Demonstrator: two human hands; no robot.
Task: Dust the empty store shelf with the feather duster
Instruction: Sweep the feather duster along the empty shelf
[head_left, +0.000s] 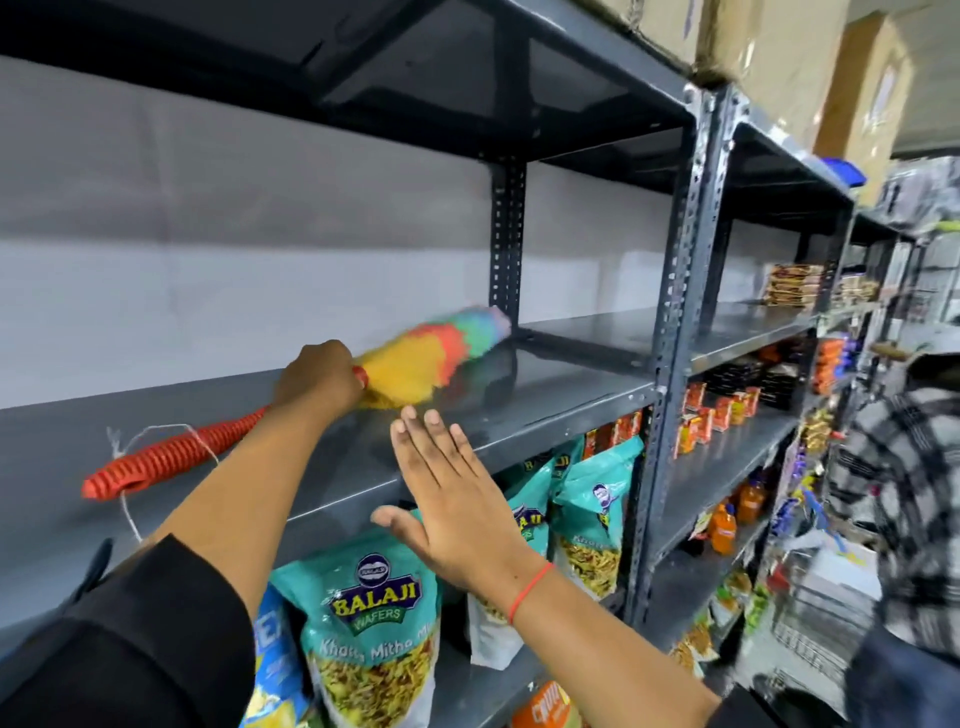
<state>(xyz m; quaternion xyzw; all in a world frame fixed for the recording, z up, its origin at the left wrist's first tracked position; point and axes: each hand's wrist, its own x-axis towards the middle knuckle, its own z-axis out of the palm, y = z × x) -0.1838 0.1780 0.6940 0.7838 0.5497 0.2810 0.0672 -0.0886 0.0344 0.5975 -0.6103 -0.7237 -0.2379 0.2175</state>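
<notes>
The duster (415, 358) head is smeared by motion, its far tip hard to make out. The left hand (319, 374) is clamped on the red ribbed handle just behind the rainbow fluff, which lies on the grey shelf (561, 384). The right hand (447, 499) hovers flat, fingers spread, near the shelf's front edge.

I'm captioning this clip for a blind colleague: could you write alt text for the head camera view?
A person's left hand sweeps a rainbow feather duster with a red handle across an empty grey metal shelf, while the open right hand hovers at the shelf's front edge. Teal snack bags fill the shelf below.
</notes>
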